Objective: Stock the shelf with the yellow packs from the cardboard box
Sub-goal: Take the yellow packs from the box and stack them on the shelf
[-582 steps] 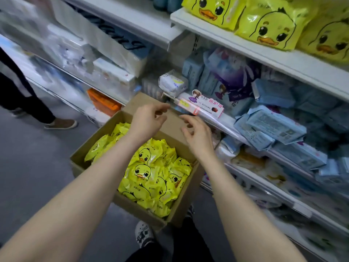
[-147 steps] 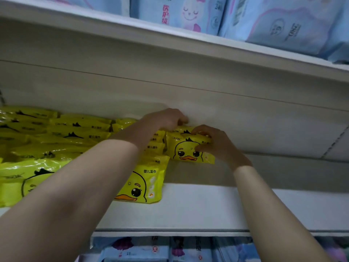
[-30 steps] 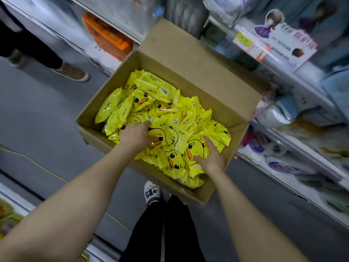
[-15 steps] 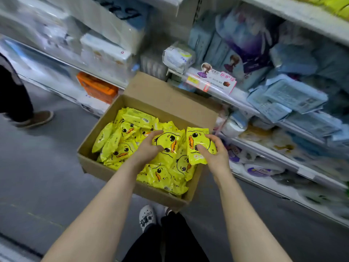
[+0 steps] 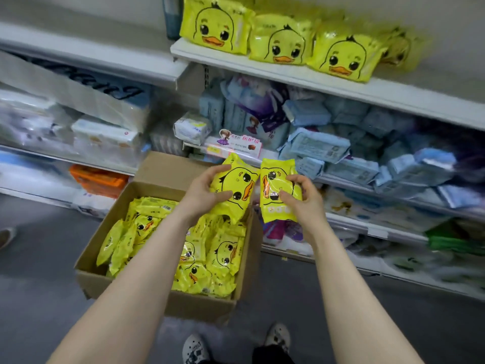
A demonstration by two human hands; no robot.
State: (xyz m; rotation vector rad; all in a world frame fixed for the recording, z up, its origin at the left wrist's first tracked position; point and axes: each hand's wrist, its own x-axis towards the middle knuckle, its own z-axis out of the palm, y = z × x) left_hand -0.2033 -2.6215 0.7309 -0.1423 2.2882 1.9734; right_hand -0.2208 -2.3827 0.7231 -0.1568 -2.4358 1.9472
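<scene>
My left hand [image 5: 203, 191] grips a yellow duck pack [image 5: 237, 189] above the open cardboard box [image 5: 194, 303]. Beside it my right hand [image 5: 301, 195] holds a second yellow pack [image 5: 274, 187] upright, just past the box's right wall. Several more yellow packs [image 5: 210, 258] lie loose in the box on the floor. Higher up, the white shelf [image 5: 328, 82] carries a row of larger yellow duck packs [image 5: 280, 40].
Blue and purple packs [image 5: 328, 143] crowd the shelf behind my hands. White tissue packs [image 5: 102, 137] and an orange box [image 5: 98, 179] fill the left shelving. My shoes [image 5: 195, 349] stand on the grey floor before the box. Another person's shoe [image 5: 6, 236] shows at the left edge.
Both hands have risen out of the box, each with a yellow pack. The left hand's pack left the pile, and the view tilted up to take in the upper shelf.
</scene>
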